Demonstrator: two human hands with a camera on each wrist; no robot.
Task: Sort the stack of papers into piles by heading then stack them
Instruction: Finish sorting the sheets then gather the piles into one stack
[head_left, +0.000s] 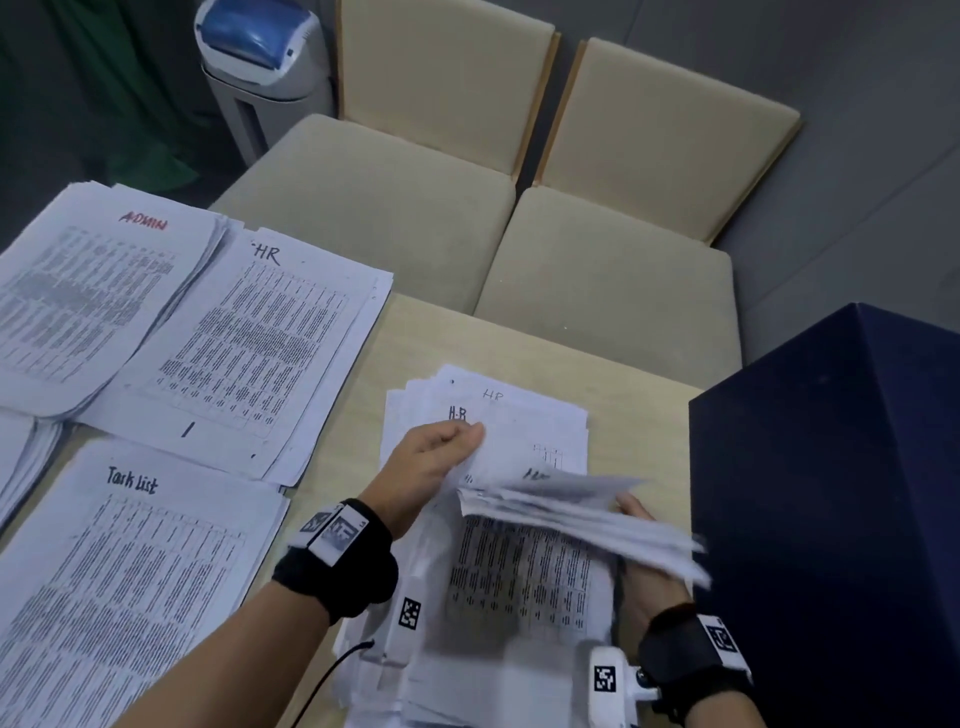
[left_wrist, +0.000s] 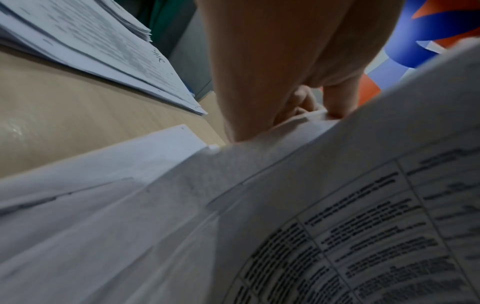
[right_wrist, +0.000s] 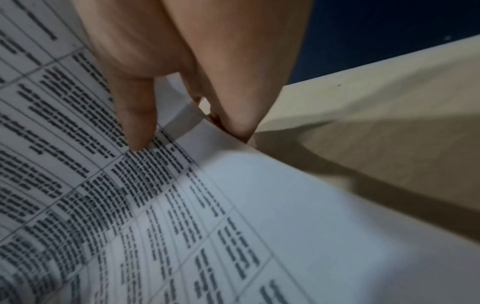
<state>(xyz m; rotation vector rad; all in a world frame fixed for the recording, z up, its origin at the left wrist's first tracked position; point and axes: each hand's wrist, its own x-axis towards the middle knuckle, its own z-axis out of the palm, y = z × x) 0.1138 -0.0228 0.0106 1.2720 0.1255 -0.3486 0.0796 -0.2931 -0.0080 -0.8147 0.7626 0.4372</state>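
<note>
I'm mid-sort: left hand (head_left: 434, 457) pinching the unsorted stack's (head_left: 519, 571) top edge, right hand (head_left: 644, 566) gripping lifted sheets (head_left: 571, 506); next, I reckon, read the heading, carry across to the HR pile (head_left: 260, 338)

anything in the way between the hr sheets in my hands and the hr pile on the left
Nothing visible blocks it. The left hand and right hand hold the unsorted sheets; between them and the HR pile there is only bare table. The dark blue box stands on the opposite side.
</note>
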